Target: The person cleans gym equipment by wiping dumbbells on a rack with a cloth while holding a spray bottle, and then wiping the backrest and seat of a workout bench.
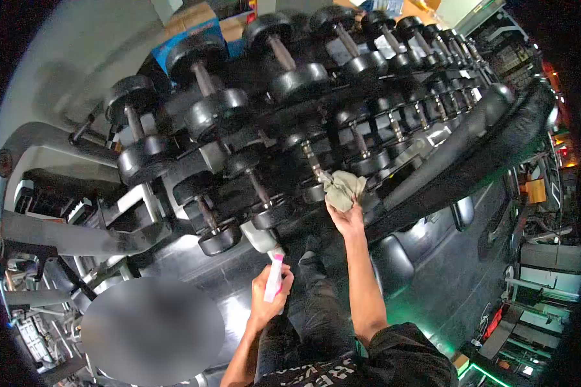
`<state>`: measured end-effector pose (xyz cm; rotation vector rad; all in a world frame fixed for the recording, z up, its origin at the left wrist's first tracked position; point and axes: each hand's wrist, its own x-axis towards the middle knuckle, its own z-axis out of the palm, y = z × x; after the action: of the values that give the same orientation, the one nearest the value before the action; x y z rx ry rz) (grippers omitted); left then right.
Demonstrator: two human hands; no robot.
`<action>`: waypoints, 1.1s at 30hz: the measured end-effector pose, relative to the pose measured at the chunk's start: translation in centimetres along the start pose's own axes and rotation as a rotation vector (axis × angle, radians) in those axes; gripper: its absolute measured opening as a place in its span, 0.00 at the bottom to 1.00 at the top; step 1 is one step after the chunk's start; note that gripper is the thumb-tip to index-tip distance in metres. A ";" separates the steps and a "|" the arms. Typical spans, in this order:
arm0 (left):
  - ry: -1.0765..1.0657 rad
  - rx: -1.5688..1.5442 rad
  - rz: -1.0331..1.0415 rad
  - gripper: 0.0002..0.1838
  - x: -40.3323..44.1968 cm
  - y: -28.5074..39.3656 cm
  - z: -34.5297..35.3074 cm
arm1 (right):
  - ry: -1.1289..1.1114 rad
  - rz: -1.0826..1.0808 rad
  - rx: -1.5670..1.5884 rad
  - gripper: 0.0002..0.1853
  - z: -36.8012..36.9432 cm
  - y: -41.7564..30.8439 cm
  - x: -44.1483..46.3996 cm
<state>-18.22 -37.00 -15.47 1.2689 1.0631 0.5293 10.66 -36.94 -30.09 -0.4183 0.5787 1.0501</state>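
Note:
A beige cloth (pixel 345 190) is bunched in my right hand (pixel 346 218), against the lower end of a dumbbell (pixel 311 157) on the lower tier of the rack. The cloth hides part of that dumbbell's handle and head. My left hand (pixel 269 293) is wrapped round a spray bottle (pixel 274 277) with a pink and white top, held below the rack near my legs. Another lower-tier dumbbell (pixel 260 187) lies just left of the one at the cloth. Upper-tier dumbbells (pixel 283 53) stand in a row behind.
A long black padded bench (pixel 458 155) runs along the right of the rack. Grey machine frames (pixel 77 233) stand at the left. A blue and brown box (pixel 188 32) is behind the rack. A black seat pad (pixel 392 265) lies right of my forearm. A blurred patch covers the lower left.

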 end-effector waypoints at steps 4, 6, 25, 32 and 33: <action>0.001 -0.038 0.057 0.08 -1.8 2.3 -0.5 | -0.088 -0.041 -0.292 0.24 6.3 -0.5 -5.6; -0.019 -0.078 0.004 0.07 -3.1 3.0 -1.0 | -0.175 -0.034 -0.419 0.26 7.3 -0.3 -9.1; 0.027 -0.185 0.225 0.13 -15.7 7.9 4.3 | -0.177 0.113 -0.050 0.26 -3.0 -4.1 -29.1; 0.066 -0.150 0.308 0.22 -19.4 6.8 14.0 | -0.360 0.198 -0.197 0.27 1.1 -10.5 -38.5; 0.035 -0.211 0.282 0.23 -19.6 6.4 15.3 | -0.375 0.200 -0.200 0.27 1.1 -11.9 -39.0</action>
<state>-12.52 -59.08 -3.59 1.2306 0.8359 0.8578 7.03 -68.29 -4.20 -0.3303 0.1825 1.3469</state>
